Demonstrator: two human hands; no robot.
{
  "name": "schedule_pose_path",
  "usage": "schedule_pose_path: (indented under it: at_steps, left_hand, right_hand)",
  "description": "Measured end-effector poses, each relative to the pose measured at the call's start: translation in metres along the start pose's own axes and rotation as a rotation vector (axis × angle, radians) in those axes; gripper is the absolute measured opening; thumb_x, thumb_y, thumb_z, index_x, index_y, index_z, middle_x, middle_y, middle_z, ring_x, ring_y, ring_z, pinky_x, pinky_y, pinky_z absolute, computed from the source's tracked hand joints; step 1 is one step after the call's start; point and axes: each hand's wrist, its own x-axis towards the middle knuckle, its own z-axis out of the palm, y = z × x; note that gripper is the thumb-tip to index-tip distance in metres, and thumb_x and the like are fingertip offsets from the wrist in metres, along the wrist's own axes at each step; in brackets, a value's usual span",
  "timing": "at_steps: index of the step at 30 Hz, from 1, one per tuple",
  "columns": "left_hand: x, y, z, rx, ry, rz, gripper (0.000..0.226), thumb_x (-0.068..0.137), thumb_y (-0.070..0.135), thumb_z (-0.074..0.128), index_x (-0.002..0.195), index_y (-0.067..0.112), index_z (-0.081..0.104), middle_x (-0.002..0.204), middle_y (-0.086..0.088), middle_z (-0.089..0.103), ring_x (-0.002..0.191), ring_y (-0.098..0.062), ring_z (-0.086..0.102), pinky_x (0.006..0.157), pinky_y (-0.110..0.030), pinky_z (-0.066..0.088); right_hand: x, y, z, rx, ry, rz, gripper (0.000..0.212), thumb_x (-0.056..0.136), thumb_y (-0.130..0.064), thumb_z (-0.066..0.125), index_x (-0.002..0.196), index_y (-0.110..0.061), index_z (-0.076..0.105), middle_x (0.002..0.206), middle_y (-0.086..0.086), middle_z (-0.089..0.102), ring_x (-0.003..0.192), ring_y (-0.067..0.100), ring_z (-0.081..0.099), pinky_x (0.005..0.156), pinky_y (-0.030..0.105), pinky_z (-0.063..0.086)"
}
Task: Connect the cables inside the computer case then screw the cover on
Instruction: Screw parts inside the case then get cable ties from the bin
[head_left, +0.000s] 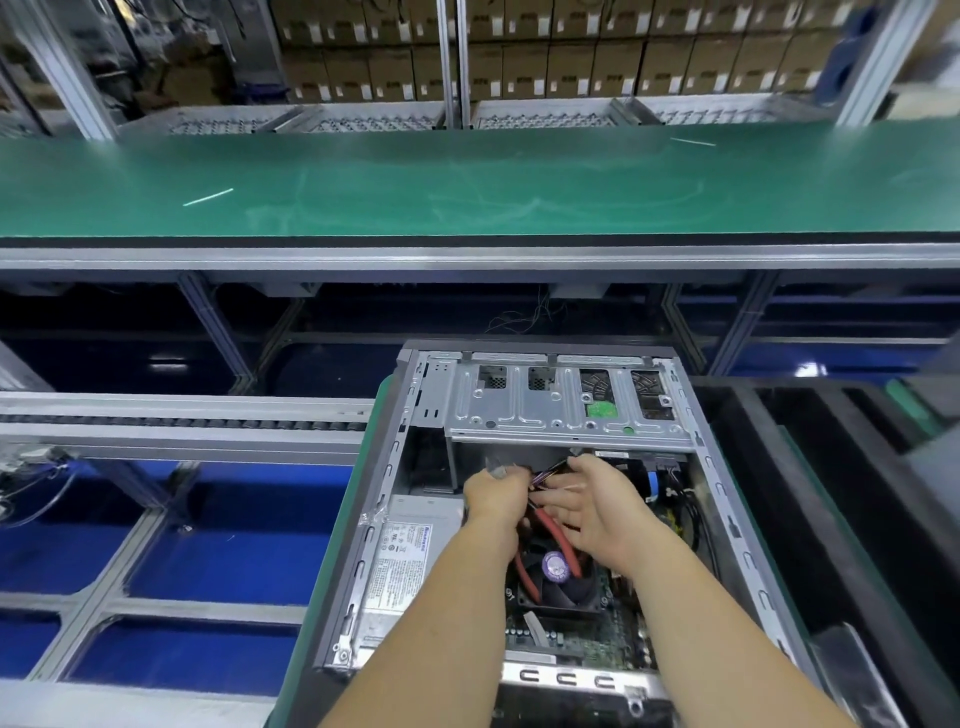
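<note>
open grey metal computer case (691, 447), lower centre, cover off | left hand (493, 493) pinches thin multicoloured cables (545, 475) below the drive cage | right hand (592, 512) open, fingers steadying them, likely for plugging in

bright, even light from above fills the scene, with no hard shadows. pale glare streaks sit on the green conveyor belt (467, 176), and white reflections show in the dark blue space under the frame at left. the wide lens bends straight rails into curves toward the edges. the cardboard boxes (545, 47) at the top are soft and smeared; the open computer case (566, 410) is fairly sharp, its deep interior shaded.
</note>
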Motion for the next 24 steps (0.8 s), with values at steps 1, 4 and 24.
schedule_pose_path:
  at_steps: [1,4,24]
  left_hand:
    - [-0.001,0.0,0.0,-0.009,0.013,0.008,0.004,0.085,0.01,0.062,0.083,0.011,0.066,0.062,-0.006,0.054,0.044,-0.018,0.042,0.044,-0.02,0.034]
    - [-0.003,-0.001,0.0,-0.037,0.032,0.056,0.005,0.087,0.01,0.061,0.086,0.008,0.066,0.063,-0.004,0.054,0.047,-0.015,0.042,0.047,-0.02,0.034]
    - [-0.018,0.003,-0.005,-0.021,-0.03,0.173,0.008,0.084,0.008,0.074,0.081,0.015,0.072,0.072,-0.001,0.07,0.064,-0.013,0.061,0.051,-0.021,0.044]
  right_hand:
    - [-0.003,0.0,-0.003,-0.017,-0.021,-0.024,0.037,0.101,-0.034,0.047,0.113,-0.004,0.065,0.105,0.015,0.076,0.095,0.026,0.066,0.084,0.037,0.052]
    - [-0.006,0.004,-0.004,-0.125,-0.025,-0.179,0.022,0.1,-0.019,0.056,0.114,-0.005,0.066,0.108,0.01,0.076,0.1,0.023,0.071,0.077,0.031,0.055]
    - [0.012,0.016,0.004,-0.322,0.274,-0.468,0.017,0.095,-0.011,0.067,0.08,-0.013,0.074,0.071,-0.003,0.071,0.062,0.009,0.058,0.062,0.022,0.049]
